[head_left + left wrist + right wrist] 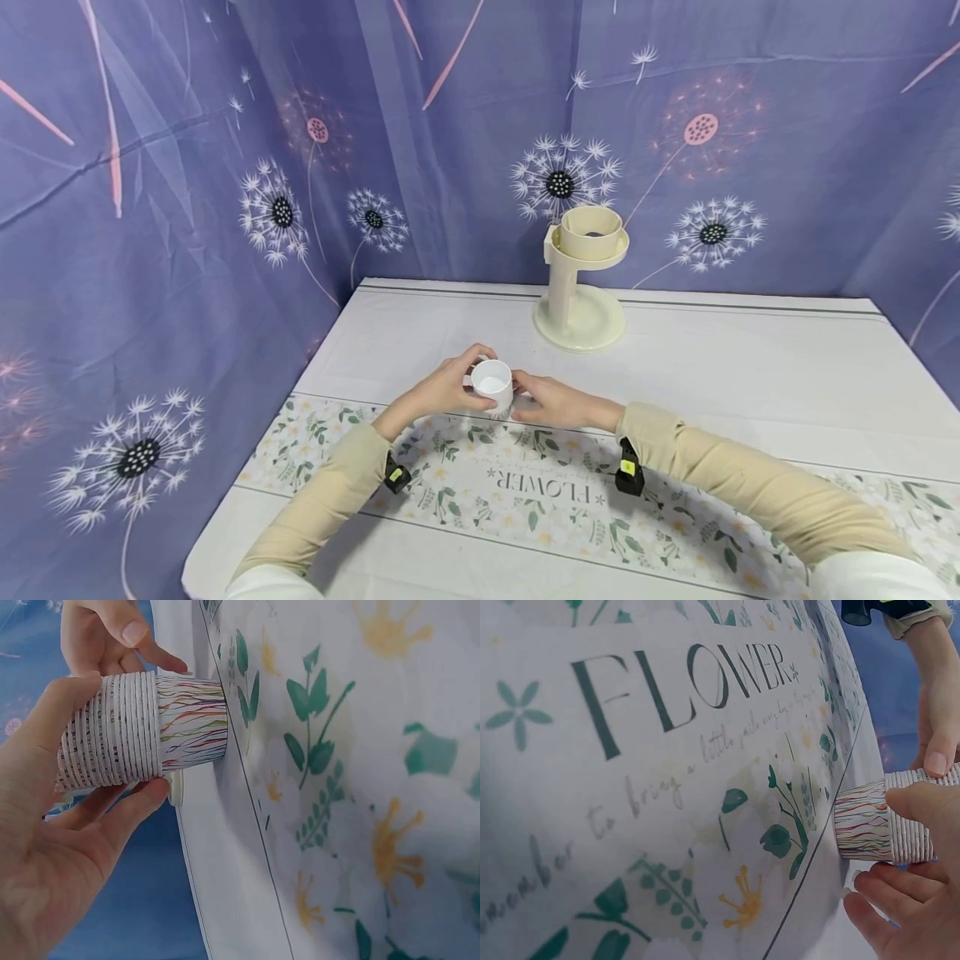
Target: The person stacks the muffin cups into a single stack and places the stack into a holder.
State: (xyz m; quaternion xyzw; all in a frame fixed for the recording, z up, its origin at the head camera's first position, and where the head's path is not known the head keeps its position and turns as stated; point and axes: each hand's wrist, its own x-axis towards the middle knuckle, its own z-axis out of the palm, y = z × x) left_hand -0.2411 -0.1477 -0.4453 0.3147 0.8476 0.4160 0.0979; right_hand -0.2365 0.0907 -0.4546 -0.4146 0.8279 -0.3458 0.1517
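Note:
A stack of paper cups [112,731], white with coloured wavy lines on the lowest one, stands upright on the table, its mouth up in the head view. My left hand [448,385] grips the stack from the left, thumb on one side and fingers on the other. On the right side, my right hand [558,402] reaches up to the stack, a fingertip at the lowest cup. Its thumb [133,634] looks apart from the cups in the left wrist view, and its other fingers are loosely bent. Whether that fingertip presses is hard to see.
Farther back stands a cream cup-dispenser stand [561,287] with a round base and a ring on top. The white tablecloth [750,367] bears a floral band with lettering. Blue dandelion-print curtains [465,167] hang behind and at both sides.

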